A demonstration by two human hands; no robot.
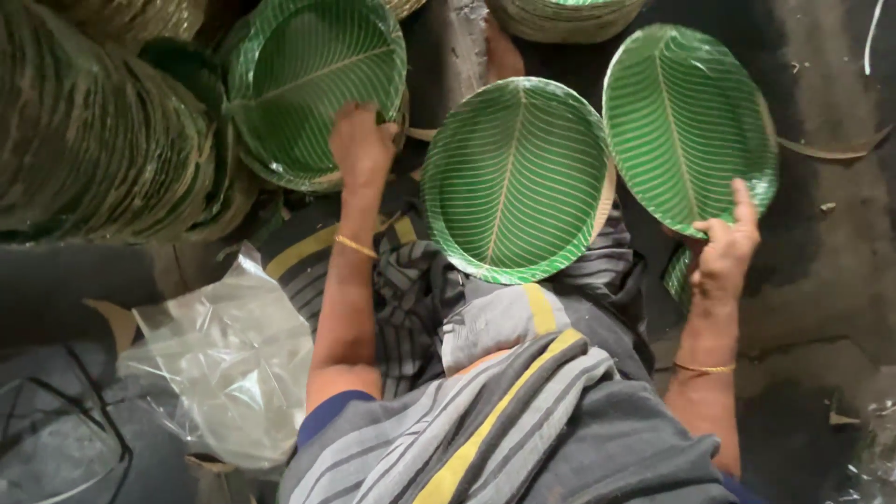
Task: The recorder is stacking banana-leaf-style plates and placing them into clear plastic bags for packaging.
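Right hand (726,250) pinches lower rim of tilted green leaf-print plate (688,121), fingers closed on edge, fingertips partly hidden behind it. Left hand (361,145) rests on rim of plate stack (313,75); grip unclear, fingers hidden. Third plate (516,177) lies on lap. Stack's top cut off by frame. Crumpled clear plastic bag (229,364) beside left arm.

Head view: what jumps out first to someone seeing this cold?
The bright green leaf-patterned oval plates: one plate in the lap at centre, another raised plate at upper right, gripped at its lower edge by the right hand. The left hand rests on the rim of the top plate of a stack at upper left, beside long leaning rows of stacked plates. A crumpled clear plastic bag lies at lower left.
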